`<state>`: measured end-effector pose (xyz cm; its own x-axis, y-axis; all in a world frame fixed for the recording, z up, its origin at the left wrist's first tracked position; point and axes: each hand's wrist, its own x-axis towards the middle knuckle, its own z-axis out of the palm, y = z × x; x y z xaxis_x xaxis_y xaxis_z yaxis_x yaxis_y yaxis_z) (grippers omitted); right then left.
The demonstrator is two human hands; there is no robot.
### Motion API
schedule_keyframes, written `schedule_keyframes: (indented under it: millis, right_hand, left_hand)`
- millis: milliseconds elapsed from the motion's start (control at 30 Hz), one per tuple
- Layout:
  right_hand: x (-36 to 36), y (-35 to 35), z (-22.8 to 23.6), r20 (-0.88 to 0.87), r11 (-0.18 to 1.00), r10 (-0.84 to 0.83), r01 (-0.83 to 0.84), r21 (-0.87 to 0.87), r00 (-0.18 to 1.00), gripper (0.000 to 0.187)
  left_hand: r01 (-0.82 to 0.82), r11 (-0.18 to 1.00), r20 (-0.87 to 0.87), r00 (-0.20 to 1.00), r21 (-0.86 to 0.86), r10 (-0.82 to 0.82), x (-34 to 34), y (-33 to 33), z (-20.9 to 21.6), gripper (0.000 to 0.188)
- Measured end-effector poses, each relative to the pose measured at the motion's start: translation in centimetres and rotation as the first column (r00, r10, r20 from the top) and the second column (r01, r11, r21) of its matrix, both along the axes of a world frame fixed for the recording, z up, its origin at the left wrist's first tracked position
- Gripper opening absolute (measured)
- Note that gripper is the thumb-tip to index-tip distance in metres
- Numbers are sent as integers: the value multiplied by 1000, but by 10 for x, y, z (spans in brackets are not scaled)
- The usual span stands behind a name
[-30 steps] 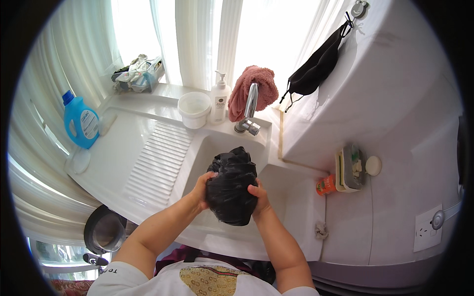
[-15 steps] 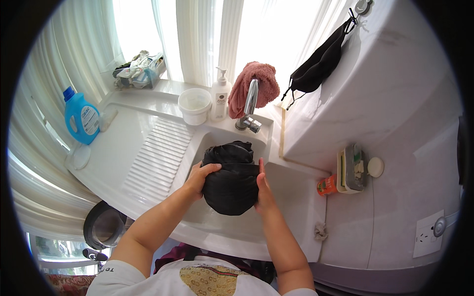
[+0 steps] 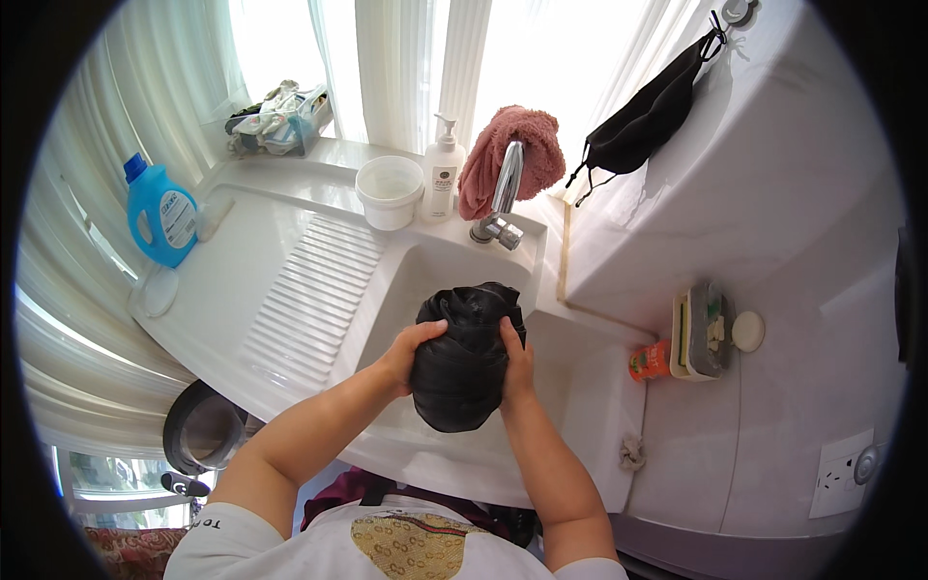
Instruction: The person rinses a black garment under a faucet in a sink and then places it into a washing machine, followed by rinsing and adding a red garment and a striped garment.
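Observation:
A rounded bundle of black cloth [image 3: 460,372] with folds gathered along its top is held over the white sink [image 3: 387,425]. My left hand [image 3: 411,356] grips its left side, thumb on the front and the other fingers hidden behind. On the opposite side my right hand [image 3: 517,362] is closed on it, thumb pressed into the cloth near the upper edge. What kind of garment or cover it is, I cannot make out. Behind the bundle stands a chrome faucet [image 3: 508,179], a pink towel [image 3: 541,145] draped over it.
Left of the basin is a ribbed washboard [image 3: 314,290], with a blue detergent bottle [image 3: 164,217] beyond. A white tub [image 3: 390,198] and a pump bottle [image 3: 442,179] stand behind. A black face mask [image 3: 643,121] hangs on the right wall, above a wall-mounted holder [image 3: 704,333].
Both hands have drawn closer together around the bundle, squeezing it narrower. My right thumb has moved onto its front. The view has shifted slightly.

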<state>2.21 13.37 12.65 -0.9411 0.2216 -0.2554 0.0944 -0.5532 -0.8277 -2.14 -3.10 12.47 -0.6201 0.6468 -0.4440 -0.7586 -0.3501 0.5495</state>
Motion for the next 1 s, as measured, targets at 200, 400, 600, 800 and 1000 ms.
schedule_keyframes:
  millis: [200, 400, 600, 800, 1000]
  right_hand:
    - [2, -5, 14, -73, 1000, 8, -8, -4, 997, 30]
    - [-2, -7, 5, -66, 1000, 3, -4, -17, 998, 26]
    - [-2, -10, 3, -27, 999, 21, -22, -33, 999, 26]
    - [-4, -10, -3, -20, 999, 26, -26, -43, 999, 27]
    - [-4, -10, -5, -10, 997, 51, -52, -57, 999, 29]
  left_hand:
    - [129, 956, -14, 991, 265, -130, -12, -9, -15, 59]
    - [116, 981, -20, 993, 152, -115, -15, -12, -17, 58]
    - [85, 981, 32, 995, 174, -92, -15, -14, -32, 55]
    - [88, 983, -1, 996, 161, -89, -14, -15, -34, 56]
    - [85, 988, 13, 996, 132, -88, -13, -15, -39, 59]
